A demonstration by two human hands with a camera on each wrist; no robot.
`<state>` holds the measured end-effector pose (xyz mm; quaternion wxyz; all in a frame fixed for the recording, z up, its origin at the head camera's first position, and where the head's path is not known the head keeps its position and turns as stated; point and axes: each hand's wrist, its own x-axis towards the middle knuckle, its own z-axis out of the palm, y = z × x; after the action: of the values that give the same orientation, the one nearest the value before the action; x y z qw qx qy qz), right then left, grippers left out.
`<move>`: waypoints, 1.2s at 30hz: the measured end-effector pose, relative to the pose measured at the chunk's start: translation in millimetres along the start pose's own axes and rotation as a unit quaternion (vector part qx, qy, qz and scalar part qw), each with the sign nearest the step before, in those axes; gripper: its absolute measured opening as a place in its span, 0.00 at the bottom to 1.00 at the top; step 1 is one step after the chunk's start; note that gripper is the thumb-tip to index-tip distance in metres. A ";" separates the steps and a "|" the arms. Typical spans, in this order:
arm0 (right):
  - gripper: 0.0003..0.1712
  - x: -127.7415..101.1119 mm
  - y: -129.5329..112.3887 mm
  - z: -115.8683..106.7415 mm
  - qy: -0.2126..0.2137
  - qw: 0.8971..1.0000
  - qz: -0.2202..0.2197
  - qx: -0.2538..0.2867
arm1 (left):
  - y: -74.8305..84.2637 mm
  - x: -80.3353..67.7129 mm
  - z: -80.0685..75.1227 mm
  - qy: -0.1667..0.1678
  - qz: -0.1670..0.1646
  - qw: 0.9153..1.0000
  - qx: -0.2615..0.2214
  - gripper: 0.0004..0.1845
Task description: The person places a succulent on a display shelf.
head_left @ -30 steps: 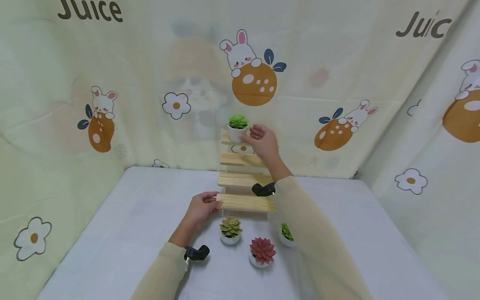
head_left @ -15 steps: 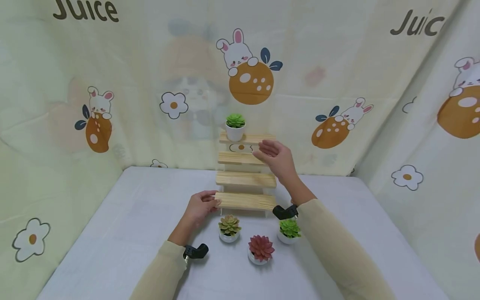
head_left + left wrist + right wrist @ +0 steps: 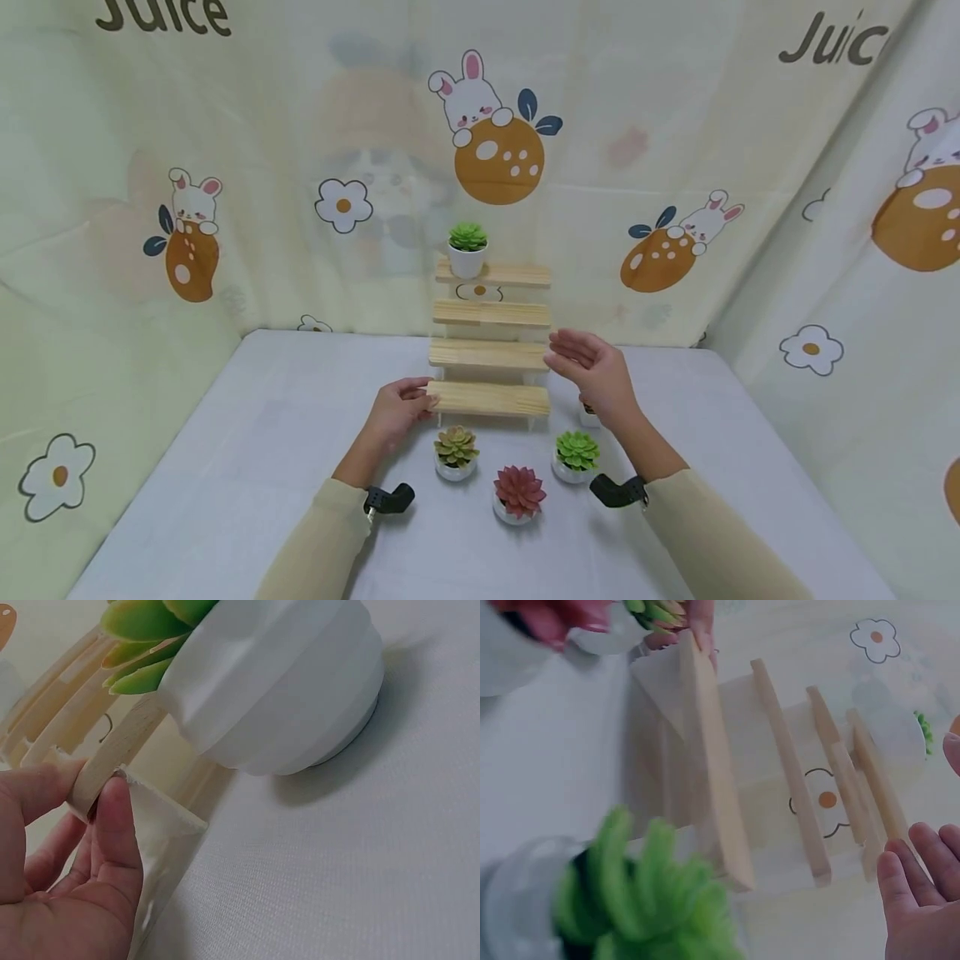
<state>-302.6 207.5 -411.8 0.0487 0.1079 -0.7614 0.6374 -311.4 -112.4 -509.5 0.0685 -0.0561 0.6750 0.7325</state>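
Note:
A wooden stepped shelf (image 3: pixel 491 354) stands at the back of the white table (image 3: pixel 225 467). On its top step sits a green succulent in a white pot (image 3: pixel 467 247). My left hand (image 3: pixel 401 406) pinches the left end of the bottom step (image 3: pixel 112 754) between thumb and fingers. My right hand (image 3: pixel 592 375) hovers with relaxed fingers, holding nothing, just right of the lower steps. In the right wrist view its fingertips (image 3: pixel 919 889) lie beside the shelf (image 3: pixel 780 765).
Three potted succulents stand in front of the shelf: a brownish-yellow one (image 3: pixel 455 452), a red one (image 3: pixel 517 496) and a green one (image 3: pixel 576 456). Another small pot (image 3: pixel 587 413) is mostly hidden behind my right hand. Printed curtains (image 3: pixel 187 208) close in the table.
My right hand has come away from the pot on the top step, moving down, right and back toward me. My left hand has kept its hold on the bottom step.

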 end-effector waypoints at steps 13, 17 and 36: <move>0.30 -64.8 36.8 -10.4 0.019 0.999 -0.016 -0.025 | 1.9 0.1 0.9 -0.012 0.019 0.999 -0.025 0.23; 0.26 -81.9 49.4 -10.3 0.048 0.997 -0.022 -0.049 | 1.7 0.2 1.4 -0.012 0.019 0.999 -0.025 0.23; 0.48 -123.2 77.2 -14.5 0.021 0.994 0.106 -0.035 | 1.6 -1.8 1.8 -0.007 0.007 1.000 -0.026 0.24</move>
<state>-201.3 247.0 -509.4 0.0005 0.0114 -0.7890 0.6142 -309.9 -110.8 -507.5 0.0669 -0.0477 0.6554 0.7508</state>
